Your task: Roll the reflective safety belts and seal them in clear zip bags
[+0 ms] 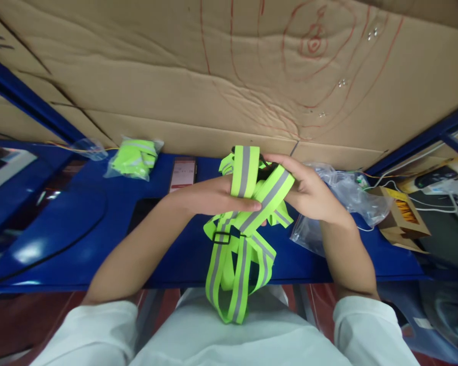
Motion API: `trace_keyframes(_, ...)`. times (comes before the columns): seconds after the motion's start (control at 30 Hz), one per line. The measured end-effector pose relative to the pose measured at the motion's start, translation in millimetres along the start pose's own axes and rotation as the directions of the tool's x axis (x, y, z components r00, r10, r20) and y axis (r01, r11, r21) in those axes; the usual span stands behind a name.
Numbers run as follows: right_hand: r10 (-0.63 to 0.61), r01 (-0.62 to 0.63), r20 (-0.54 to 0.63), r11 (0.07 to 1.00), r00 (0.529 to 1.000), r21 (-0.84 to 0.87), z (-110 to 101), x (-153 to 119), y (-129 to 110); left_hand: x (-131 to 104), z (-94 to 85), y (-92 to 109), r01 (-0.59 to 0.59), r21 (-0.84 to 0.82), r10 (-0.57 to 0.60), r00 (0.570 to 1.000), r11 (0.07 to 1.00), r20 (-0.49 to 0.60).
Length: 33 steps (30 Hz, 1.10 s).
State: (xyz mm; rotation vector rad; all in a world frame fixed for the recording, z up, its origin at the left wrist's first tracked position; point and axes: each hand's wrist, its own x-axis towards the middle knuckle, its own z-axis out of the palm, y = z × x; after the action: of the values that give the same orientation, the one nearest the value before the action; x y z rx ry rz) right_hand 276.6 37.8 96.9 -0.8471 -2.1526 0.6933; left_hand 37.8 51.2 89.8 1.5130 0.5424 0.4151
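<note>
A neon-yellow reflective harness [241, 259] with grey stripes and a black slide buckle [222, 238] is bunched up between both hands, above the blue table. My left hand [217, 195] is closed on its straps, the thumb lying across a folded band and the other fingers hidden behind it. Around the upper right of the bundle curls my right hand [304, 185], near a dark piece that I cannot make out. Loose loops of strap dangle below the hands, past the table's front edge toward my shirt.
On the blue table [87, 239], a clear bag [135, 158] of neon straps lies at back left beside a phone-like slab [182, 174]. Crumpled clear plastic bags [351, 193] and an open cardboard box [402, 218] lie at right. A cardboard panel [156, 66] stands behind.
</note>
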Motion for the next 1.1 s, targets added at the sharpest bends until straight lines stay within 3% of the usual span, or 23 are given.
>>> trace_keyframes(0.1,0.066,-0.059,-0.081,0.994,0.995,0.093,1,0,-3,4,0.6,0,-0.007,0.034,0.007,1.0,0.999,-0.011)
trace_keyframes(0.37,0.196,-0.146,-0.2,0.96,0.96,0.24,2,2,-3,14,-0.7,-10,-0.024,-0.061,0.02,0.998,0.998,-0.065)
trace_keyframes(0.43,0.262,-0.19,-0.162,0.913,0.951,0.362,-1,2,-1,14,-0.5,-10,-0.037,-0.061,0.033,0.997,0.997,-0.065)
trace_keyframes(0.5,0.323,-0.259,-0.044,0.826,0.945,0.5,-5,2,1,13,0.8,-8,-0.074,-0.063,0.074,0.997,0.995,-0.004)
trace_keyframes(0.6,0.328,-0.326,0.103,0.754,0.939,0.569,-8,4,5,10,2.0,-5,-0.185,0.006,0.185,0.982,0.983,0.044)
trace_keyframes(0.7,0.259,-0.25,0.033,0.884,0.965,0.395,-13,4,6,8,-1.3,-4,-0.217,0.125,0.226,0.972,0.968,-0.059)
trace_keyframes(0.8,0.087,-0.086,-0.063,0.996,0.994,0.016,-23,-1,-1,9,-6.4,-6,-0.177,0.146,0.195,0.974,0.973,-0.118)
trace_keyframes(0.87,0.002,0.003,0.034,0.989,0.999,-0.146,-31,-7,-9,10,-7.2,-8,-0.193,0.141,0.21,0.97,0.971,-0.122)
trace_keyframes(0.97,-0.029,0.075,0.214,0.974,0.976,-0.213,-30,-15,-17,12,-2.5,-9,-0.219,0.202,0.245,0.962,0.955,-0.118)
trace_keyframes(1.1,-0.002,0.051,0.163,0.954,0.987,-0.297,-1,-12,-16,15,3.8,-11,-0.252,0.322,0.287,0.956,0.913,-0.064)
